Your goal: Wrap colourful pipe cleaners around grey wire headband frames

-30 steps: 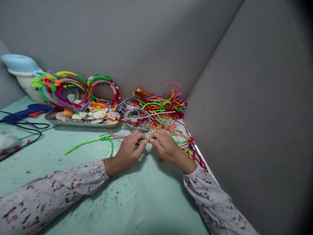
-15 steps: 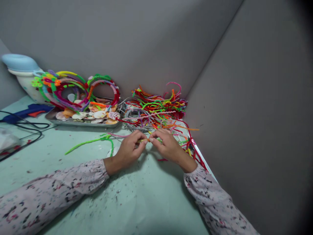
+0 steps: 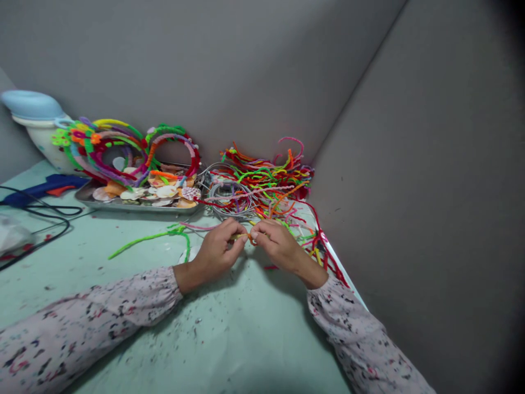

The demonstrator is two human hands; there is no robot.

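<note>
My left hand is closed in a pinch around a yellowish pipe cleaner, which mostly hides behind the fingers. Close beside it, my right hand pinches an orange pipe cleaner that bends around the yellowish one between my fingertips. The fingertips of both hands nearly meet above the table. A green pipe cleaner with a bent end lies on the table left of my left hand.
Behind my hands sit a coil of grey wire and a heap of coloured pipe cleaners. A metal tray holds shells and fuzzy hoops. Farther left are a blue tool, black cable and blue-lidded container. Grey walls enclose the table.
The orange pipe cleaner's free end has swung from pointing right to pointing up toward the heap. An orange bend shows more at my fingertips. My left hand has barely moved.
</note>
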